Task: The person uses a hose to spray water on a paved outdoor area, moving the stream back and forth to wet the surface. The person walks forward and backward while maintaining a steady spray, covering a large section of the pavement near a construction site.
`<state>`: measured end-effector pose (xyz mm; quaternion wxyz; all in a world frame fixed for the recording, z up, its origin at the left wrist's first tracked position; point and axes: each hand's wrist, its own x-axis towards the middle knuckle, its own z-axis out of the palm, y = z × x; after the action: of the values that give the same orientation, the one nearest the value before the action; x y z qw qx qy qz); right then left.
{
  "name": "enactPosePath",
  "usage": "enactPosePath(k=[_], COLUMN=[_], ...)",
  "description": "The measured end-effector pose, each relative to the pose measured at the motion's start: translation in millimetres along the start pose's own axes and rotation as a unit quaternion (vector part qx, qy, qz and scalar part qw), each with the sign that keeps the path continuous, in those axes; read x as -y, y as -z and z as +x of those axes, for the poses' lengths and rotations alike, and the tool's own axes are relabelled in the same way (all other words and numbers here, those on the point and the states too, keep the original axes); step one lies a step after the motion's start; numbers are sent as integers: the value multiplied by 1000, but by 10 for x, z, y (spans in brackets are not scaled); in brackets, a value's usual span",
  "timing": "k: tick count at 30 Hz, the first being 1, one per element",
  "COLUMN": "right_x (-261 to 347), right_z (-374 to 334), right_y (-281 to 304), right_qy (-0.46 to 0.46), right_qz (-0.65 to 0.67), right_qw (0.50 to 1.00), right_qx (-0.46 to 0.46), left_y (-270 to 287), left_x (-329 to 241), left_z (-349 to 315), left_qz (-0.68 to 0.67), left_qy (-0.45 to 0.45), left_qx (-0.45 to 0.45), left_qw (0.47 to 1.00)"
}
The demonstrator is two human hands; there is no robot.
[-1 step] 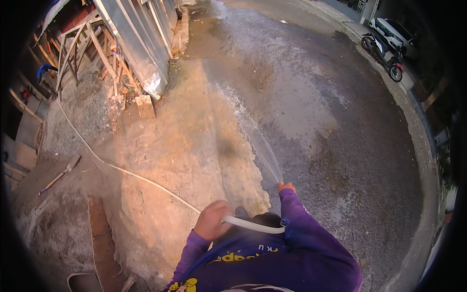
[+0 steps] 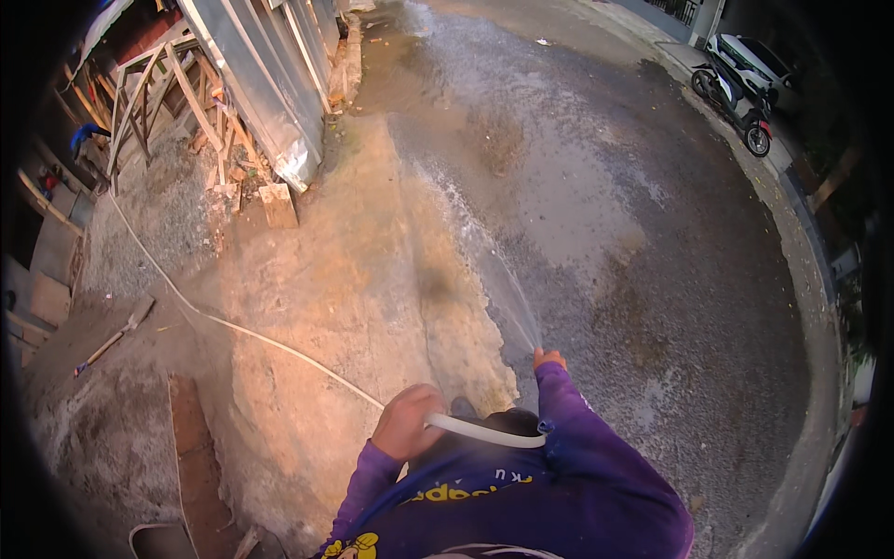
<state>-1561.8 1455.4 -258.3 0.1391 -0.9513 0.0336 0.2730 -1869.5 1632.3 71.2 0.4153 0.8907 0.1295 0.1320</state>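
Note:
A pale hose (image 2: 484,432) runs in front of my body, and my left hand (image 2: 408,421) is wrapped round it. Held out farther forward and to the right, my right hand (image 2: 550,358) is closed at the hose's outlet end; the sleeve hides part of the hose there. From that hand a spray of water (image 2: 507,291) shoots forward and a little left onto the wet road (image 2: 596,205). Beyond my left hand the hose trails over the tan concrete strip (image 2: 307,289) toward the far left.
A shovel (image 2: 116,335) lies on the ground at left, with a long brown board (image 2: 197,466) nearer me. Metal sheeting (image 2: 265,84) and a timber frame (image 2: 154,93) stand at far left, where a person in blue (image 2: 88,135) bends over. A motorbike (image 2: 736,107) is parked at far right.

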Motion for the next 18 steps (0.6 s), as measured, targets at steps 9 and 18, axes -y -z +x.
enactPosePath(k=[9,18], right_x=[-411,-626], right_z=[-44,-251], right_y=[283,537], right_qy=[-43,-69], right_qz=[-45,-15], right_qw=[997,997], right_qx=[34,32], left_y=[-84,-293], left_x=[165,32], left_z=[71,83], left_qz=[8,37], left_qy=[-20,-33], left_qx=[46,75], left_qw=[999,996])
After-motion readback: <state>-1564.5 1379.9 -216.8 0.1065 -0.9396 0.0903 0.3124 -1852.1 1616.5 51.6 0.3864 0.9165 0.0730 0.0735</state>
